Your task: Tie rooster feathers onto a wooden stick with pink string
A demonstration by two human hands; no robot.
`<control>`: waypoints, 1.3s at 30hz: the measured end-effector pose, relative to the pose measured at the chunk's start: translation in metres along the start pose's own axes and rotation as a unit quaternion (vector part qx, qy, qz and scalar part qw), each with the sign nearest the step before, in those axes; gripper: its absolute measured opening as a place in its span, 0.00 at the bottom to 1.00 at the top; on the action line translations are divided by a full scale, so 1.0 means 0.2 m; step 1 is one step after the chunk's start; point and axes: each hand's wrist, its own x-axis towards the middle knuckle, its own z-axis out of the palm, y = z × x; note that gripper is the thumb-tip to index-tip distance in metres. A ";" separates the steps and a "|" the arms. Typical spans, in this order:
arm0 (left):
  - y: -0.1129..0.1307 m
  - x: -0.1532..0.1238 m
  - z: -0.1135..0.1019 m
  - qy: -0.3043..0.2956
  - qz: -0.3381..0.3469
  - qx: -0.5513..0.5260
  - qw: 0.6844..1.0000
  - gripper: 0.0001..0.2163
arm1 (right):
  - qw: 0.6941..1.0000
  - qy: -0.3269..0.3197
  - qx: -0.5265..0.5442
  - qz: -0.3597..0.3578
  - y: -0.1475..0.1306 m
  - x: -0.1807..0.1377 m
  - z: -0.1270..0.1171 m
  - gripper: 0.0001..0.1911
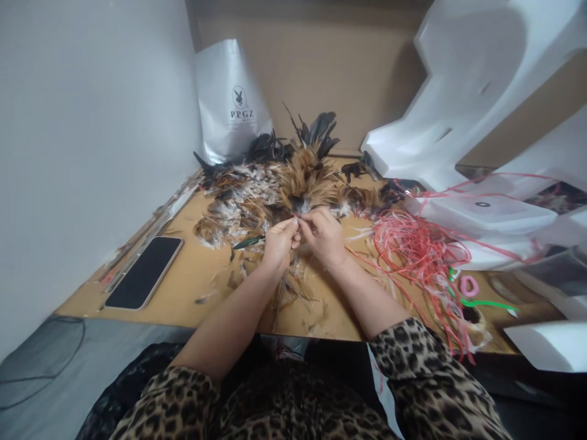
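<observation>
A fan-shaped feather bunch (308,174), golden brown with long black feathers at its top, stands out just beyond my hands. My left hand (279,242) is closed in a pinch at its base, thumb and fingertips together. My right hand (326,235) pinches at the same spot, its fingertips almost touching those of the left. The quill ends between the fingers are too small and covered to make out. To the left lies a heap of loose feathers (245,198), white, brown and black. A dark green feather (249,242) lies beside my left hand.
A phone (145,272) lies on the table (183,293) at the left. Tangled red strings (413,247) spread at the right, near a pink ring (468,285). White moulded pieces (472,79) rise behind them. A silver bag (233,101) stands at the back.
</observation>
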 end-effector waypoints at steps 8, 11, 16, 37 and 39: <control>0.00 -0.01 0.00 0.010 0.015 -0.002 1.000 0.11 | 0.999 -0.041 0.013 -0.018 0.01 -0.03 0.03 0.11; 0.00 -0.01 0.00 0.010 0.021 -0.003 1.000 0.15 | 0.997 -0.039 0.067 0.013 0.01 -0.03 0.02 0.11; 0.02 -0.02 0.00 0.001 0.024 0.009 1.000 0.16 | 0.954 -0.057 0.252 0.153 0.01 0.00 -0.01 0.11; -0.02 -0.06 0.03 0.000 0.030 0.098 0.995 0.14 | 0.799 -0.043 0.424 0.424 0.10 0.01 0.06 0.18; -0.02 -0.06 0.03 0.002 0.025 0.097 0.995 0.15 | 0.801 -0.063 0.419 0.423 0.11 0.00 0.06 0.19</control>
